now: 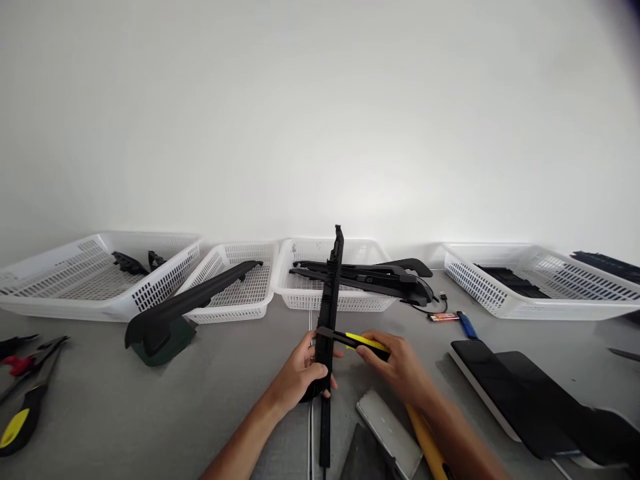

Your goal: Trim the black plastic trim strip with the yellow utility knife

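Left hand [300,375] pinched a long black strip [328,300] between thumb and fingers; I logged the strip over the middle of the tabletop [240,373], near-vertical in my view, its top leaning slightly right. Right hand [399,365] was closed around a yellow-and-black utility knife [367,344] pointing left, its blade crossing the strip just above the left thumb. Whether the cutting edge touched, I could not tell.

Surroundings: along the tabletop's far edge, behind the strip, I noted a white basket [295,299] bearing several long black parts, their ends jutting past its right rim. Next to it on the left, another basket [235,312] had a curved black part [200,293] lying across its left rim. Toward the right edge lay a dark flat device [520,393]; toward the near edge, a pale block [390,433] beside a yellow handle [426,440]; toward the near left corner, a yellow-and-black handled tool [23,420].
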A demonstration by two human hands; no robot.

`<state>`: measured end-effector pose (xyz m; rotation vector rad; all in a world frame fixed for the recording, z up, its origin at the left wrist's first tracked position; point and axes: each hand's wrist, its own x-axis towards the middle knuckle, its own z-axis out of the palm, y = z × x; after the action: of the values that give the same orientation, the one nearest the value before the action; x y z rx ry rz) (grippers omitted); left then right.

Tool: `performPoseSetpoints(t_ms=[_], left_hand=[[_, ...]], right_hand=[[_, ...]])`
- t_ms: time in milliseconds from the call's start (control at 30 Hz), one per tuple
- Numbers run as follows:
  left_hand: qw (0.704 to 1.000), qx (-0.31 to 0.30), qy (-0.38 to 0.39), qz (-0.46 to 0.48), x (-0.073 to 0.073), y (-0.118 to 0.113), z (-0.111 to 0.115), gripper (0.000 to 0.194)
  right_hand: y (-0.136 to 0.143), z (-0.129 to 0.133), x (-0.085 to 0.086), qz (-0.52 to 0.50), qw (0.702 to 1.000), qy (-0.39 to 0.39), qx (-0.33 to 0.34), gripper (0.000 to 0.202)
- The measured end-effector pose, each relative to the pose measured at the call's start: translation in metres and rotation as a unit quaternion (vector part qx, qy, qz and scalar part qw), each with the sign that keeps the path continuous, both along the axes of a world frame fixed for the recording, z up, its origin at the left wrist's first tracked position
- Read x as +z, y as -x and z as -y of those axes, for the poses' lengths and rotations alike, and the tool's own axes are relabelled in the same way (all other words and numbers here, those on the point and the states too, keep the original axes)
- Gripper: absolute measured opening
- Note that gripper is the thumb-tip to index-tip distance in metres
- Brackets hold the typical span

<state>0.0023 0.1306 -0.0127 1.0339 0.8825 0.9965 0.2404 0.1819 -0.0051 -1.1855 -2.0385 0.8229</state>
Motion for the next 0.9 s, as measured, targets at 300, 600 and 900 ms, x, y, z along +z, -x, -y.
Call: performPoseSetpoints(t_ms=[300,600,900], left_hand=[[1.000,-0.021,-0.001,-0.002,-0.002,0.003,0.002,0.076],[0.999,0.020,0.028,-0.015,-0.006,0.001,-0.002,0.089],[0.997,-0.012,-0.001,-0.080,-0.001,0.004,0.000,0.090]], right_hand=[[-0.007,-0.004,-0.003,-0.024,0.996,-0.060,-0.069,0.038],[-0.011,0.001,0.000,0.009,0.999,-0.049,-0.016,0.023],[-0.008,0.002,-0.001,-0.006,0.998,-0.042,-0.052,0.030]])
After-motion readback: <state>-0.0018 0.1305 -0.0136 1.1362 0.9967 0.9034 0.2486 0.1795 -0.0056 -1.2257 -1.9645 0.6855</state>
